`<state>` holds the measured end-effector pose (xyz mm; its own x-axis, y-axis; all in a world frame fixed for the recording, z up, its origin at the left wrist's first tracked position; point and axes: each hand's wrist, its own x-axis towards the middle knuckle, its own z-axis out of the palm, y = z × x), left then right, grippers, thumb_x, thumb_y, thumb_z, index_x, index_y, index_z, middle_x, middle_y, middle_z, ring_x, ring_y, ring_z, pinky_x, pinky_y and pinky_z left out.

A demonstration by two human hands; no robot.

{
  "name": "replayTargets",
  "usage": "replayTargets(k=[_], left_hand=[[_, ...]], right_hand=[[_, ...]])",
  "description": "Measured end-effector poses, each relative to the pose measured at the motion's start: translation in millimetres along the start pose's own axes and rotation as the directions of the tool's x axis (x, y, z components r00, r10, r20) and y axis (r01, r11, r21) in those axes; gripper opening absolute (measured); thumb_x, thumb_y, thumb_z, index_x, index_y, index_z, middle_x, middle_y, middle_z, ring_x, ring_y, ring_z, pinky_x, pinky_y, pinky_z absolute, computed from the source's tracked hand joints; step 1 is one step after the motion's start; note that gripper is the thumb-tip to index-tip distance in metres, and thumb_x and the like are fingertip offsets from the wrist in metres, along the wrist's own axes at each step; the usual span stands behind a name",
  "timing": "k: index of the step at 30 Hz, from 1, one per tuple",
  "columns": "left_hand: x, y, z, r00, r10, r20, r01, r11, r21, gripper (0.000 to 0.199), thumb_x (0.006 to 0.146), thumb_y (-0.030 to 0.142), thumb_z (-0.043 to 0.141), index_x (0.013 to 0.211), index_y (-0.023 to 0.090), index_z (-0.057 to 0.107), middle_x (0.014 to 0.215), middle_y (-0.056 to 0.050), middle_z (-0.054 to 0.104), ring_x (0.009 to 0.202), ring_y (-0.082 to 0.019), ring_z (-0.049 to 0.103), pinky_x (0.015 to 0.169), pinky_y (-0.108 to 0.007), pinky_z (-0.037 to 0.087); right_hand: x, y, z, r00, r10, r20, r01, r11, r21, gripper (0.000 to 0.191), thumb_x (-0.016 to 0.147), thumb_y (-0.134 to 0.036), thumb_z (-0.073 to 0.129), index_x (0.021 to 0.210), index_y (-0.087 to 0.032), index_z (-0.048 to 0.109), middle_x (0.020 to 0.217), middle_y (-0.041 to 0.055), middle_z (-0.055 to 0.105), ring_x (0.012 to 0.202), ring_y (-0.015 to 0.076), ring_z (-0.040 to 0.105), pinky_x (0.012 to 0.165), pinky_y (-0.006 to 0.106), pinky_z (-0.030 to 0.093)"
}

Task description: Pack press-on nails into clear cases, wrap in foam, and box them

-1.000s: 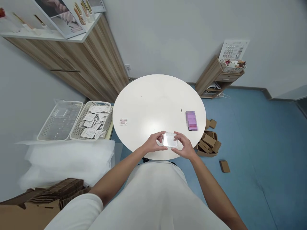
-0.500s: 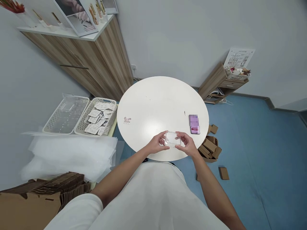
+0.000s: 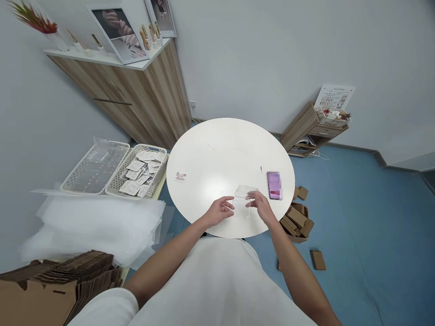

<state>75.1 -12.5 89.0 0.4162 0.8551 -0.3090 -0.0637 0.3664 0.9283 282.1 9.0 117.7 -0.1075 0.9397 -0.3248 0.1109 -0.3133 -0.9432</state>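
A small clear plastic box (image 3: 241, 209) is at the near side of the round white table (image 3: 204, 145), its transparent lid (image 3: 245, 190) hinged open away from me. My left hand (image 3: 220, 211) has its fingers and thumb curled at the left edge of the box. On the other side, my right hand (image 3: 261, 207) grips the box around its right edge, near the hinge, with fingertips on both lid and base. Farther left on the table lies a small clear sheet with pink pieces (image 3: 180, 177). A phone (image 3: 274, 185) with a purple screen lies to the right.
Left of the table stand a white basket of cards (image 3: 139, 174), another basket of clear plastic boxes (image 3: 97, 165), white packing sheets (image 3: 95, 226) and folded cardboard (image 3: 44, 294). Small brown boxes (image 3: 297, 217) fill a carton on the floor at right.
The clear box has gone from closed to open, its lid swung up and away. My right hand has shifted its grip slightly. The whole view has tilted up a little.
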Motion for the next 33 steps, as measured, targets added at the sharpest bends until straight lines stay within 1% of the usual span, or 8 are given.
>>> replayTargets(k=[3,7,12,17,21,24,27,33], left_hand=[[-2.1,-3.6,1.8,1.0,0.005,0.003,-0.005,1.0,0.005,0.052,0.067,0.027,0.068,0.115,0.02,0.051,0.092,-0.005,0.058,0.068,-0.008,0.055,0.072,-0.028,0.045],[-3.5,-6.1,2.1,1.0,0.01,-0.01,-0.01,1.0,0.006,0.051,0.066,0.027,0.068,0.114,0.02,0.053,0.092,-0.006,0.058,0.069,-0.009,0.055,0.072,-0.028,0.045],[-3.2,-7.7,-0.5,0.998,0.0,-0.061,0.001,1.0,0.008,0.052,0.066,0.026,0.069,0.115,0.019,0.051,0.092,-0.005,0.058,0.067,-0.008,0.055,0.071,-0.027,0.045],[-0.1,-12.4,-1.7,0.991,-0.041,-0.126,0.04,0.999,-0.016,0.057,0.065,0.023,0.069,0.117,0.019,0.045,0.092,-0.006,0.061,0.065,-0.008,0.055,0.069,-0.027,0.044],[6.3,-17.6,-0.4,0.983,-0.052,-0.177,0.053,0.999,0.001,0.048,0.065,0.023,0.067,0.109,0.017,0.049,0.092,-0.007,0.062,0.065,-0.008,0.056,0.07,-0.028,0.044],[14.4,-22.3,1.3,0.976,-0.048,-0.213,0.059,0.997,0.045,0.039,0.066,0.022,0.066,0.102,0.016,0.053,0.091,-0.007,0.062,0.069,-0.01,0.057,0.072,-0.029,0.044],[25.1,-29.5,3.2,0.959,-0.057,-0.276,0.085,0.992,0.089,0.035,0.066,0.021,0.066,0.098,0.016,0.054,0.09,-0.006,0.061,0.072,-0.011,0.058,0.072,-0.029,0.044],[49.1,-49.4,3.5,0.927,-0.093,-0.364,0.161,0.974,0.161,0.031,0.067,0.013,0.062,0.097,0.015,0.054,0.088,-0.005,0.059,0.072,-0.011,0.056,0.072,-0.028,0.045]], right_hand=[[3.1,2.6,6.7,0.996,0.079,-0.05,-0.078,0.996,0.033,0.045,0.075,-0.059,0.044,0.09,-0.02,0.06,0.088,0.0036,0.059,0.051,0.0085,0.053,0.061,0.029,0.044],[3.6,7.8,11.3,0.982,0.187,-0.03,-0.182,0.976,0.12,0.046,0.076,-0.058,0.043,0.097,-0.02,0.061,0.09,0.0046,0.058,0.05,0.0074,0.05,0.06,0.028,0.044],[-3.8,16.3,9.3,0.978,0.194,-0.074,-0.178,0.968,0.179,0.047,0.074,-0.057,0.047,0.108,-0.025,0.055,0.099,0.0052,0.056,0.066,0.0122,0.056,0.067,0.03,0.046],[-23.9,32.6,9.3,0.981,0.176,-0.076,-0.165,0.978,0.13,0.052,0.069,-0.049,0.058,0.114,-0.025,0.05,0.105,0.0058,0.055,0.081,0.0162,0.058,0.071,0.031,0.046],[-32.9,42.3,10.8,0.982,0.177,-0.062,-0.168,0.978,0.124,0.056,0.067,-0.046,0.062,0.117,-0.024,0.05,0.112,0.008,0.053,0.089,0.0185,0.056,0.076,0.034,0.046],[-28.2,45.2,9.3,0.98,0.196,-0.032,-0.191,0.973,0.129,0.056,0.066,-0.043,0.063,0.118,-0.025,0.051,0.115,0.0086,0.051,0.095,0.0197,0.054,0.079,0.035,0.046],[-16.6,49.7,6.4,0.975,0.221,-0.025,-0.218,0.97,0.106,0.06,0.065,-0.042,0.064,0.121,-0.025,0.049,0.116,0.0084,0.05,0.097,0.0196,0.053,0.08,0.035,0.045],[8.8,68.6,4.8,0.958,0.288,-0.012,-0.287,0.958,0.024,0.066,0.062,-0.044,0.064,0.123,-0.026,0.047,0.11,0.007,0.048,0.091,0.0176,0.053,0.073,0.03,0.047]])
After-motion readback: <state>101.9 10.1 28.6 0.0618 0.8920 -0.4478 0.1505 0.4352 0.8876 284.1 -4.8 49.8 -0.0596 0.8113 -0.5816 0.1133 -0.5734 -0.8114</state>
